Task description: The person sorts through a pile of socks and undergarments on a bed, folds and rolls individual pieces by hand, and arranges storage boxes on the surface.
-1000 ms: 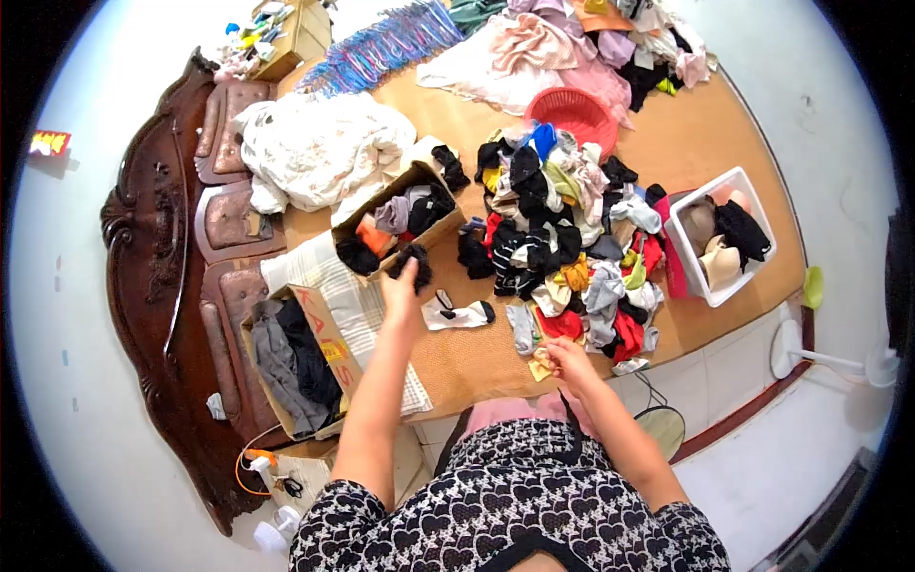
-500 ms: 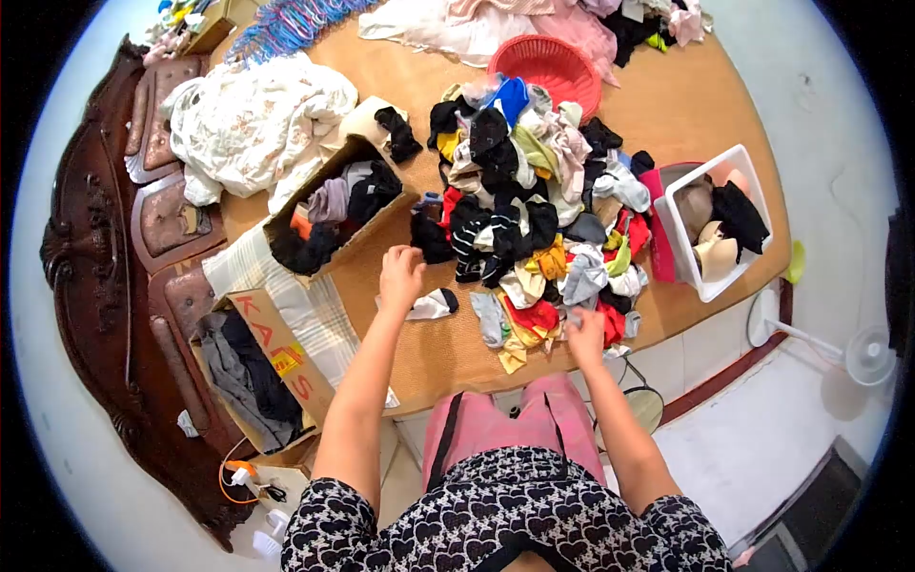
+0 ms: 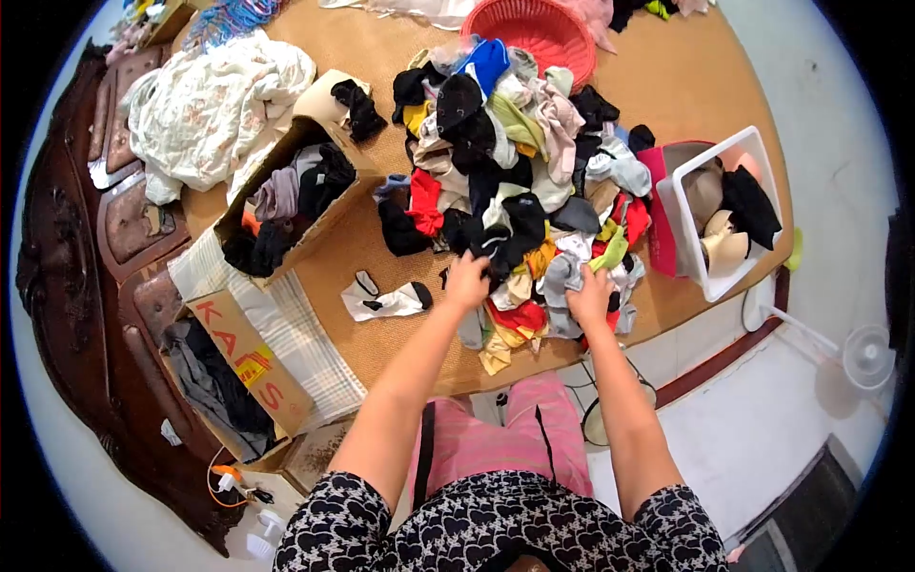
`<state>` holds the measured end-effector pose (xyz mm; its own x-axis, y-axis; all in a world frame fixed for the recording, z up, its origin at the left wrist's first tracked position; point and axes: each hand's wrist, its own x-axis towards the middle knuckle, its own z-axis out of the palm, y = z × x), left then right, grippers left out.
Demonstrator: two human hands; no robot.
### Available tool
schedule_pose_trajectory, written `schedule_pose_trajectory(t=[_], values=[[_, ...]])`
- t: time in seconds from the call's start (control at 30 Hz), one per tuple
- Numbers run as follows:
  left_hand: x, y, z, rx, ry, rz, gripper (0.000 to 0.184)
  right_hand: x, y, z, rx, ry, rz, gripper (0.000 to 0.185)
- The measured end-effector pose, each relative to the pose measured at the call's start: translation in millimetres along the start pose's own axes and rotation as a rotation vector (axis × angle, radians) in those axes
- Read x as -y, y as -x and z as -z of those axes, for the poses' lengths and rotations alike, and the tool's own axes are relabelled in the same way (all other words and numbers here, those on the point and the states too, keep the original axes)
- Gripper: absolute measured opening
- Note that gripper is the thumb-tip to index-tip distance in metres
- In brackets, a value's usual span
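Note:
A large heap of mixed socks and small clothes (image 3: 515, 162) lies in front of me. My left hand (image 3: 467, 281) is at its near left edge, fingers closed on a black sock (image 3: 491, 238) with pale stripes; the fingertips are partly hidden in the cloth. At the near right side, my right hand (image 3: 591, 296) pinches a light grey sock (image 3: 560, 276). Left of my left hand, a white sock with black toe and heel (image 3: 386, 299) lies flat on the mat. Red and yellow pieces (image 3: 519, 319) show between my hands.
An open cardboard box (image 3: 319, 224) with dark clothes stands to the left, and a second box (image 3: 253, 357) sits nearer. White bedding (image 3: 224, 110) is piled behind them. A red basket (image 3: 572, 33) is at the back. A white bin (image 3: 701, 257) with clothes stands right.
My left hand has moved right from beside the white sock to the heap and closed on a black sock. My right hand has moved slightly up onto the grey sock. The view has shifted.

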<state>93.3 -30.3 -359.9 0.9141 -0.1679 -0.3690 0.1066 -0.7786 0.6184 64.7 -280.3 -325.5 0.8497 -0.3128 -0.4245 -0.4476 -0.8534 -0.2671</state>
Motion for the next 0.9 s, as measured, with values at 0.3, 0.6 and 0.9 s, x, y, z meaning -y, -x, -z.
schedule_pose_trajectory(t=[0.3, 0.6, 0.9], values=[[67, 100, 12, -0.046, 0.183, 0.318, 0.011, 34, 56, 41, 0.340, -0.628, 0.460, 0.049], [45, 77, 56, -0.339, 0.177, 0.593, 0.051, 43, 5, 27, -0.327, -0.295, 0.209, 0.061], [-83, 19, 24, -0.082, -0.122, -0.161, 0.088, -23, -7, 3, 0.081, -0.174, -0.225, 0.091]])
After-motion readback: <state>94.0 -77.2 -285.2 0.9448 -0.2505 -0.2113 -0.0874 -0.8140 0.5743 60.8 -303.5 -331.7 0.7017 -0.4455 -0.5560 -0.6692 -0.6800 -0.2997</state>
